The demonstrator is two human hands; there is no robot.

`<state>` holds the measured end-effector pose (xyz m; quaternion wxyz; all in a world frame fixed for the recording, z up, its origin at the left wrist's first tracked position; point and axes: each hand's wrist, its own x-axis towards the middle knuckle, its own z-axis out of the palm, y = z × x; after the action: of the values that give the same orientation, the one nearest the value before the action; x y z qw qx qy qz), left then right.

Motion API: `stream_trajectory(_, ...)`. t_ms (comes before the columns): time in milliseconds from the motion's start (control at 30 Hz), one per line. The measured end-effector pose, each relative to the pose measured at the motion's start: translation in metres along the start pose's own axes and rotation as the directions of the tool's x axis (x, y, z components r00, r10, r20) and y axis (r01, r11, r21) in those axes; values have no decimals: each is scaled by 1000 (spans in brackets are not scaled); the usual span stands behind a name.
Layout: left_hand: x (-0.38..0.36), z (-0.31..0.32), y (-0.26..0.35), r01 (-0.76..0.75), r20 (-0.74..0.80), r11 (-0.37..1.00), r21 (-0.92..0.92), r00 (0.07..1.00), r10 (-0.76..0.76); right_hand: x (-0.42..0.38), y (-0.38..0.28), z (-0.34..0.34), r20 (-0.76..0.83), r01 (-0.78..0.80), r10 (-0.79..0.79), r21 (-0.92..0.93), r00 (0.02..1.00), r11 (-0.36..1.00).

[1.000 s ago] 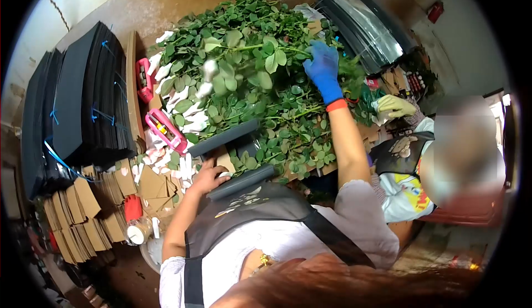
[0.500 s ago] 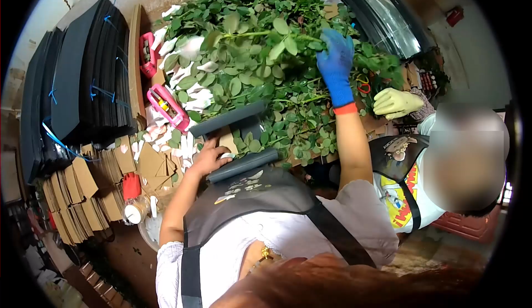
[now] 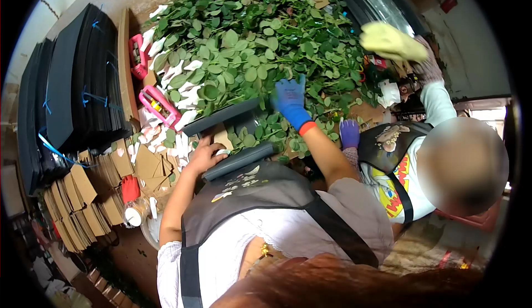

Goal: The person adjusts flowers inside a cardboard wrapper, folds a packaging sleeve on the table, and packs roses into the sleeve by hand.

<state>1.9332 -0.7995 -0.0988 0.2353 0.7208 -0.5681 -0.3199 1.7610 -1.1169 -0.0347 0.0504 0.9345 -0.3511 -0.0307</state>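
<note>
My left hand (image 3: 205, 155), bare, is at the left end of a dark grey trough (image 3: 238, 163). Its fingers are bent beside a brown cardboard piece (image 3: 223, 136), with a small white item at the fingertips; what it grips is too hidden to name. My right hand (image 3: 290, 96), in a blue glove with an orange cuff, is over the near part of a large heap of leafy green stems (image 3: 244, 44). Its fingers are apart, and I see no stem held in them. Some leafy stems lie inside the trough.
Pink tape dispensers (image 3: 158, 106) lie left of the leaves. Farther left stand black folded sheets (image 3: 77, 80) and cardboard pieces (image 3: 83, 202). A co-worker at the right has one yellow-gloved hand (image 3: 393, 42) raised and one purple-gloved hand (image 3: 349, 133) low. Clear plastic-wrapped sheets (image 3: 377, 3) lie at the back right.
My right hand has moved left and nearer to me, and the leafy stem it held is no longer in it. The co-worker's yellow-gloved hand has moved up; a purple-gloved hand now shows.
</note>
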Motion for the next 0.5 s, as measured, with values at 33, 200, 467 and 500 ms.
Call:
stream_trajectory(33, 0, 0, -1, -15, -11, 1000, -7, 1000, 15, 1, -1, -2, 7, -20, 20, -28, 1000, 999)
stream_trajectory(200, -2, -3, 4, -22, -26, 1000, -10, 999, 22, 17, 27, -63, 14, -37, 37, 18, 999, 999)
stream_trajectory(467, 0, 9, -14, -21, 11, 1000, -2, 1000, 21, 26, 77, -16, -241, 63, -29, 135, 970, 989)
stream_trajectory(500, 0, 8, -12, -25, 4, 1000, -6, 1000, 25, 27, 77, -1, -314, 43, 59, 307, 947, 951)
